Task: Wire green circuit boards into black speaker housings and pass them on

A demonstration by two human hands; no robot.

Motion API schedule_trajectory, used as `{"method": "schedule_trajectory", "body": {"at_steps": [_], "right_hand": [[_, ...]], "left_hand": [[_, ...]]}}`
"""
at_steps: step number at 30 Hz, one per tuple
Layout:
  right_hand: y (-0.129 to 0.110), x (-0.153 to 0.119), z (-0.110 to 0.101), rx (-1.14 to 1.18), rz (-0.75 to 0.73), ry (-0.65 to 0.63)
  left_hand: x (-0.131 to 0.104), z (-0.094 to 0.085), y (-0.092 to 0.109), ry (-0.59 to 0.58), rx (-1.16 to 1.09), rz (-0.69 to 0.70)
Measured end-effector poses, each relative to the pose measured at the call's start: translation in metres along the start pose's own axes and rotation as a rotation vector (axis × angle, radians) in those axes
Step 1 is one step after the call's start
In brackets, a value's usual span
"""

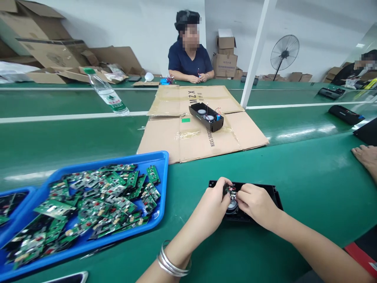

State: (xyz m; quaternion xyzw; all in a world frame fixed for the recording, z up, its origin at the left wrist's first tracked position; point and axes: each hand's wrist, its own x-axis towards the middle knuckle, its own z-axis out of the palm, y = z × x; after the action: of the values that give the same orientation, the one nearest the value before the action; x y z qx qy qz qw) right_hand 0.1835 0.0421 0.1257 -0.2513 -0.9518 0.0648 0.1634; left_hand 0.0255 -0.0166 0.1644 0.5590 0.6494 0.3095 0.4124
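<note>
A black speaker housing (269,190) lies on the green table before me, with a round speaker (232,207) showing inside it. Above the housing, my left hand (218,198) is closed, pinching a small circuit board (228,189) by its edge. My right hand (255,202) is closed too, its thumb and fingertips pressed together against the board's right side near red and white wires. Whatever sits between those right fingertips is too small to make out. Both hands cover much of the housing's middle.
Left of my hands stands a blue tray (165,188) heaped with green circuit boards (103,204). Flattened cardboard (165,135) bears another open speaker housing (207,118). A water bottle (110,98) stands beyond the tray. A person (190,59) sits opposite; another person's hand (366,157) rests at right.
</note>
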Motion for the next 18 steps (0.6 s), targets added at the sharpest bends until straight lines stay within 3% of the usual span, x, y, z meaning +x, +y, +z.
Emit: {"method": "schedule_trajectory", "body": {"at_steps": [7,10,13,18], "right_hand": [[-0.011,-0.001,-0.001,-0.117,-0.014,0.010],[-0.006,0.001,-0.007,0.085,0.079,-0.051],[0.000,0.004,-0.014,0.357,0.271,-0.076],[0.000,0.011,-0.017,0.543,0.417,-0.079]], "left_hand": [[0.002,0.004,0.000,0.013,0.002,-0.013],[0.001,-0.001,-0.001,-0.015,-0.034,0.021],[0.001,-0.011,0.000,-0.090,-0.043,0.112],[0.000,-0.019,0.006,-0.117,0.029,0.211]]}}
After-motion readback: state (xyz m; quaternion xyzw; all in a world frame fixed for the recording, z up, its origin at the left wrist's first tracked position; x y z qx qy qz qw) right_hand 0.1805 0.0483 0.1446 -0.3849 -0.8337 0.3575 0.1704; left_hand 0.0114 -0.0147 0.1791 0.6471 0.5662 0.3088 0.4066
